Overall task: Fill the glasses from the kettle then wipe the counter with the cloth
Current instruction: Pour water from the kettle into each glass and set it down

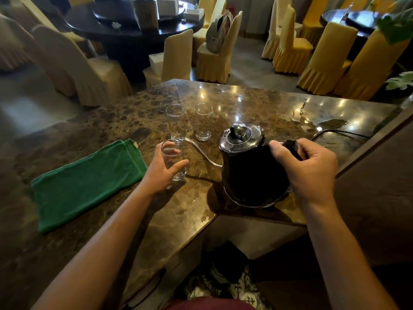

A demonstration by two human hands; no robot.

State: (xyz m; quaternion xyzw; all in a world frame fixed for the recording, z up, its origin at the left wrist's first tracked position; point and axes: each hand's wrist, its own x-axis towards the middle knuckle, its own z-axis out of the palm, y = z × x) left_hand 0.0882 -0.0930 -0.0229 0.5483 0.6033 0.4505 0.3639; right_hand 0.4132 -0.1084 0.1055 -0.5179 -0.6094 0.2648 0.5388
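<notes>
- A brown marble counter [223,104] fronts yellow-covered chairs [288,45].
- The left hand [164,173] grips a glass [173,161] at 9 o'clock of the kettle [250,166].
- The right hand [310,168] clasps the kettle's handle.
- The green cloth [85,184] lies at 9 o'clock of the glass.

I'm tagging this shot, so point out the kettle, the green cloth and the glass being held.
kettle [250,173], head view, black body.
green cloth [87,184], head view, middle of fold.
held glass [171,153], head view, upper wall.

A restaurant dining hall.
Round dark tables [125,30] stood ringed by chairs in yellow covers [288,48], seen past a polished marble counter [257,104].
</notes>
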